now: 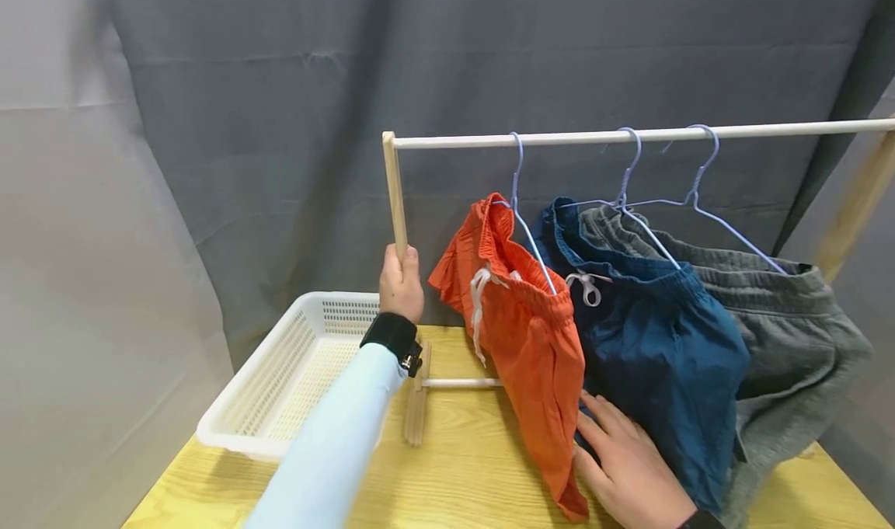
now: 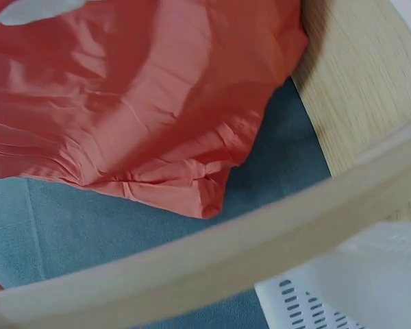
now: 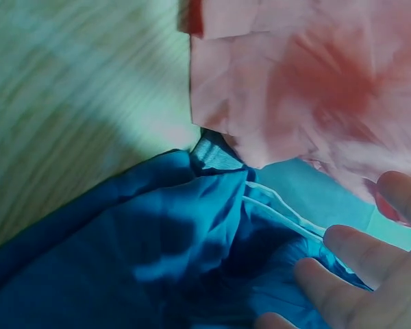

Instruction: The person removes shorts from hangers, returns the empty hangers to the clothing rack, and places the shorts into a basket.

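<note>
Pale wooden clothes rack (image 1: 394,187) is stood on the yellow wooden worktop (image 1: 461,428), just right of a white perforated plastic basket (image 1: 260,381). Its left side is gripped by the curled fingers of the left hand (image 1: 402,287). Orange drawstring shorts (image 1: 531,374) are hung next, then navy blue drawstring shorts (image 1: 671,374), faced by the right hand (image 1: 632,467), fingers spread (whether cloth is touched cannot be told), then grey shorts (image 1: 790,342).

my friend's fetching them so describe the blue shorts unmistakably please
Look along the white top rail. Three pairs of shorts hang below it; the blue shorts are the middle pair, between the orange shorts and the grey shorts. Only they are dark blue.
</note>
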